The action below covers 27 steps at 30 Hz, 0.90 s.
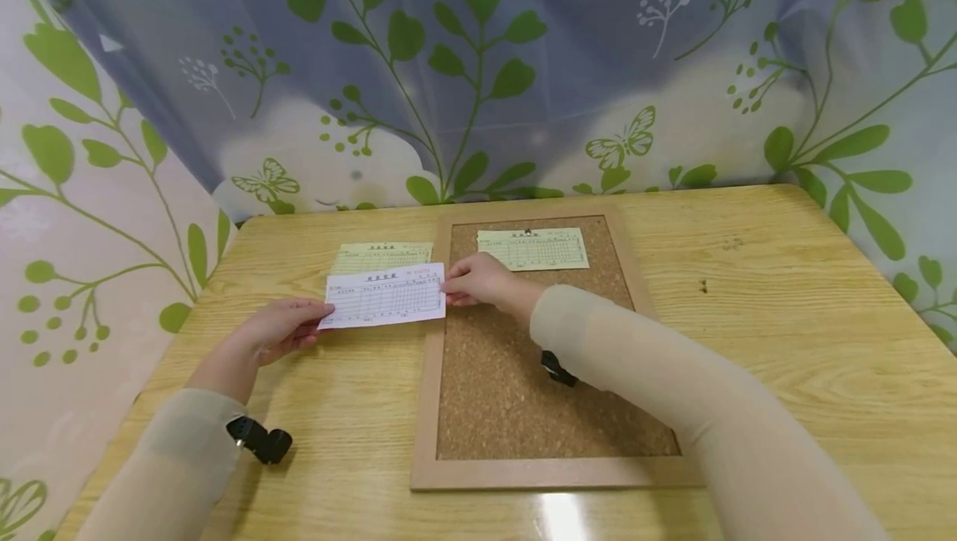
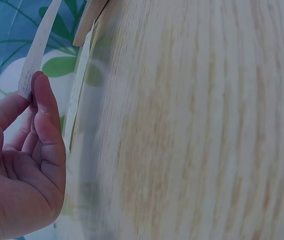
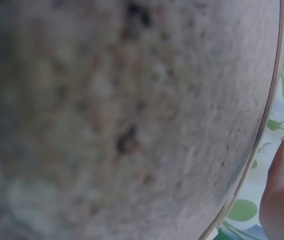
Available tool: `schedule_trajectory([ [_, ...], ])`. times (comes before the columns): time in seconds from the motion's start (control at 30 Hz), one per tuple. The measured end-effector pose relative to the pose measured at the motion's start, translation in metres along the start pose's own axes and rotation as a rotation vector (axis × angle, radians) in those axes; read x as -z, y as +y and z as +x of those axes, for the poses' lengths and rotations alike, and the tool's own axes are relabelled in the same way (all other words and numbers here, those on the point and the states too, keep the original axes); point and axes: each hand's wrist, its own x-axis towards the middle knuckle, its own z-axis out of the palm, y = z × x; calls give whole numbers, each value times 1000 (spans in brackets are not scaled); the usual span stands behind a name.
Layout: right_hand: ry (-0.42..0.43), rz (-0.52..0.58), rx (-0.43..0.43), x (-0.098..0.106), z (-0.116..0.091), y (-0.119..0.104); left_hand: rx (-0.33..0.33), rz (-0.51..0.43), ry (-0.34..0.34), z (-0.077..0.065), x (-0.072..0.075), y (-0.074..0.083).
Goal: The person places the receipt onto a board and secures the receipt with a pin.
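Observation:
A white printed form slip [image 1: 385, 298] is held up between both hands, tilted slightly. My left hand [image 1: 287, 327] pinches its left end between thumb and fingers; the left wrist view shows this slip [image 2: 38, 55] edge-on in the left hand [image 2: 27, 155]. At the slip's right edge, my right hand [image 1: 486, 279] pinches it over the board's left side. Behind the white slip, a yellow form slip [image 1: 381, 255] lies on the table, partly covered from view. Another yellow slip [image 1: 534, 250] is on the corkboard [image 1: 538, 391], with a small pin [image 1: 528, 233] at its top edge.
The wood-framed corkboard lies on a wood-grain table [image 1: 785, 358]. A leaf-patterned curtain [image 1: 523, 92] hangs behind the table and along its left side. Each wrist carries a small black camera mount [image 1: 260, 440]. A small dark mark [image 1: 704, 285] is on the table at right.

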Motion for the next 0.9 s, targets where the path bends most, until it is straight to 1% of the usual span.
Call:
schedule_trajectory([
  [0.13,1,-5,0,3,-1,0,-7,21,-2,1,-1,3],
  [0.4,6,0,-8,7,-1,3,-22,26,-28,0,-3,7],
  [0.47,5,1,-14,8,-1,3,-21,30,-20,-1,-4,8],
  [0.63,0,-19,-27,11,-2,5,-22,39,-10,-1,-8,8],
  [0.73,-4,-17,-34,14,-4,5,-33,43,-28,-1,-11,9],
  [0.9,-6,-10,-32,16,-7,5,-36,46,-32,-1,-14,10],
])
